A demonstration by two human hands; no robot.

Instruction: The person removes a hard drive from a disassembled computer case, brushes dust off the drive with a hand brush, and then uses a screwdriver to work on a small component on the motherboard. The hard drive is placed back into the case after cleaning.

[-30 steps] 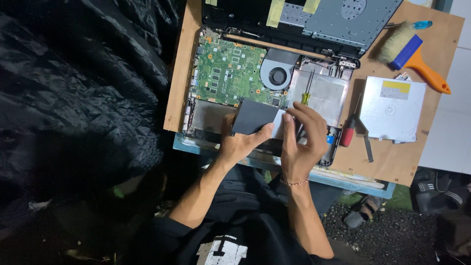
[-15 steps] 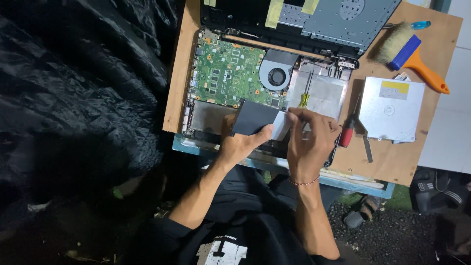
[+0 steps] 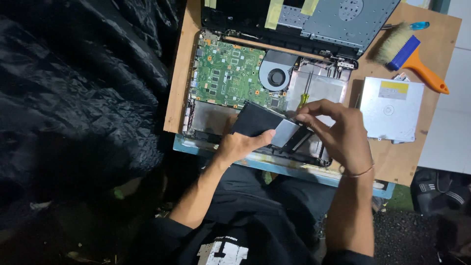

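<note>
An opened laptop base point(image 3: 216, 125) lies on a wooden board, showing a green circuit board point(image 3: 226, 73) and a round fan point(image 3: 275, 77). My left hand point(image 3: 240, 145) grips a flat dark drive point(image 3: 255, 121) with a silver end, held just above the laptop's front edge. My right hand point(image 3: 338, 135) pinches the drive's silver right end with thumb and fingers. A screwdriver with a yellow handle point(image 3: 305, 95) lies on the metal plate behind my right hand.
A silver optical drive point(image 3: 391, 109) rests on the wooden board point(image 3: 444, 54) at the right. A brush with an orange and blue handle point(image 3: 409, 51) lies at the back right. Black plastic sheeting point(image 3: 78, 88) covers the left. The laptop's lid point(image 3: 338, 19) stands behind.
My right hand has shifted slightly right along the drive's end, uncovering more of its silver part. My left hand keeps the same grip.
</note>
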